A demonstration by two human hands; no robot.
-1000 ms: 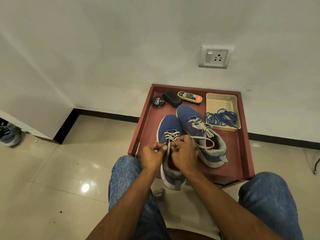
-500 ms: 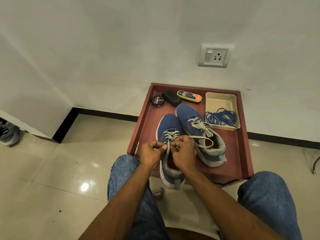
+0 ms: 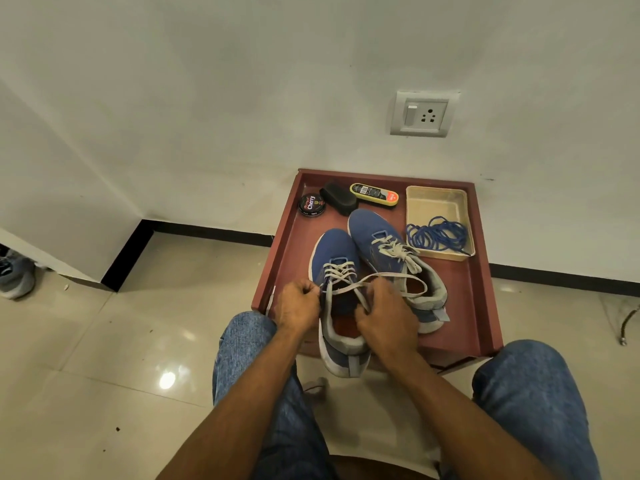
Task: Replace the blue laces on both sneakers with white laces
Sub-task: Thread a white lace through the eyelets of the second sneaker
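With the left hand (image 3: 298, 304) and right hand (image 3: 382, 311) each pinching a white lace (image 3: 349, 289) end over the near sneaker (image 3: 337, 296) at frame centre, draw both ends evenly taut before threading the top eyelets.

Plain white walls (image 3: 214, 98) all around, with a grey switch-and-socket plate (image 3: 421, 114) low on the far one. Black skirting (image 3: 207, 233) runs along the bottom. Floor (image 3: 104, 358) is glossy cream tile, catching a bright light reflection (image 3: 167, 380). A grey shoe (image 3: 15, 275) sits at the far left edge.
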